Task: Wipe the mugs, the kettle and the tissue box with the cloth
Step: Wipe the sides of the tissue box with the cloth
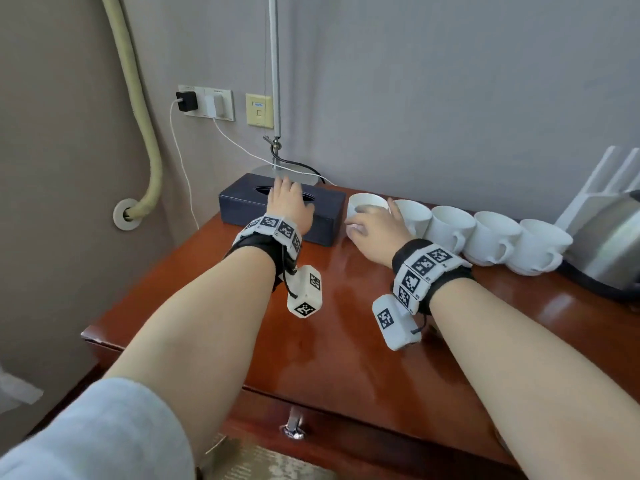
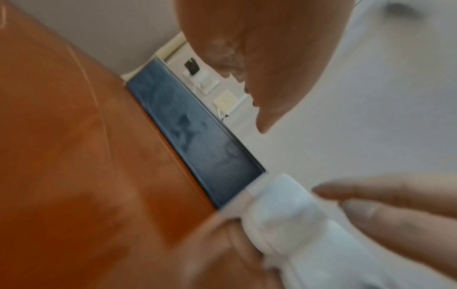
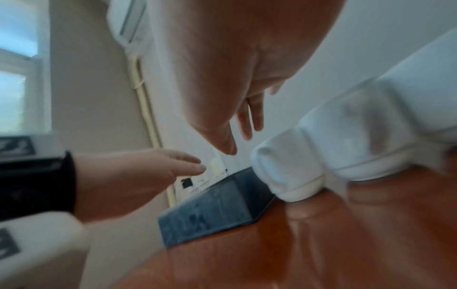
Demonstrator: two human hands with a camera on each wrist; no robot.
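Head view centre: we see the left hand [image 1: 289,204] flat, fingers straight, over the dark tissue box [image 1: 242,209]; touching or just above, we can't tell. Right hand [image 1: 375,228] curls round the first mug [image 1: 367,204] in the white row before the kettle [image 1: 609,233], right edge, all on the counter [image 1: 329,327]. Only the blurred left wrist view shows that grip from below. No cloth identifiable.

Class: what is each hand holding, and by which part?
The left hand holds nothing; it is open over the tissue box. The right hand brackets the leftmost mug at its side wall; whether it grips cannot be told.
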